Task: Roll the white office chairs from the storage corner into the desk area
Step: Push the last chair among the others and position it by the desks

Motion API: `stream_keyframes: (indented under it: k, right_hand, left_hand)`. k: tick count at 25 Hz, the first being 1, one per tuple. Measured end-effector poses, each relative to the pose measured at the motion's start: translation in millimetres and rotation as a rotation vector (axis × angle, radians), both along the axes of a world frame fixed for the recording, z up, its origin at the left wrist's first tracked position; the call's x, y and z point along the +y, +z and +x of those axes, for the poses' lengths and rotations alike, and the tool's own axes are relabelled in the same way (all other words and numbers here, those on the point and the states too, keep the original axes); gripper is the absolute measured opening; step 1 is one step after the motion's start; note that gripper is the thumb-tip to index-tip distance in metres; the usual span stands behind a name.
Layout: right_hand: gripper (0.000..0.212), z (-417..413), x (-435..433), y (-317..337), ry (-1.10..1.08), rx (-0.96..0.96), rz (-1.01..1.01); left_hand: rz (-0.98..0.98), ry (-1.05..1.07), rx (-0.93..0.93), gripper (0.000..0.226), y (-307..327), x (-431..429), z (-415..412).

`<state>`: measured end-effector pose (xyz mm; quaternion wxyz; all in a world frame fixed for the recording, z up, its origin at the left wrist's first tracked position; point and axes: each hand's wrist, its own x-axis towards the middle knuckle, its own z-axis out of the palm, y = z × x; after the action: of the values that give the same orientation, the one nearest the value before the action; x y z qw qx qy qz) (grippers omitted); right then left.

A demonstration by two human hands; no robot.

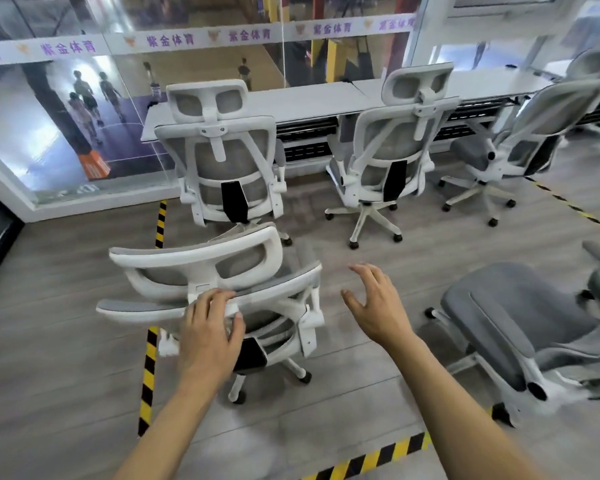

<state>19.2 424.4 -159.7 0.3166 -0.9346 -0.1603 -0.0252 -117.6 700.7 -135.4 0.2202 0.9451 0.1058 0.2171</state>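
Nearest white chair [222,292]: stood on the floor behind a parked chair [222,157] at the bench [309,98], on the hazard tape [149,362]. Left hand [210,332] clamped on its back frame, apparently to steer. Right hand [374,303] hovered beside it, fingers spread, holding nothing. Another chair [385,143] faced the bench.

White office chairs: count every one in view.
6: nearest chair under left hand; three at the desk; one lower right; one far right, blurred. Others may be cropped.
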Motion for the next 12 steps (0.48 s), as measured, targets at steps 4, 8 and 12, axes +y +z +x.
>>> stream_keyframes:
  k: [4, 8, 12]
  right_hand:
    - [0.049, -22.7, -116.2, 27.3, -0.062, -0.073, 0.077]
    - [0.046, -51.7, -246.3, 57.7, -0.115, -0.159, 0.131]
    - [0.042, -75.5, -371.8, 82.7, -0.221, -0.266, 0.154]
  left_hand:
    - [-0.036, -0.131, 0.046, 0.037, 8.5, -127.5, 19.7]
    - [-0.072, -0.260, -0.004, 0.037, 26.6, -277.0, 24.2]
    - [-0.069, -0.403, -0.062, 0.031, 48.5, -420.7, 25.8]
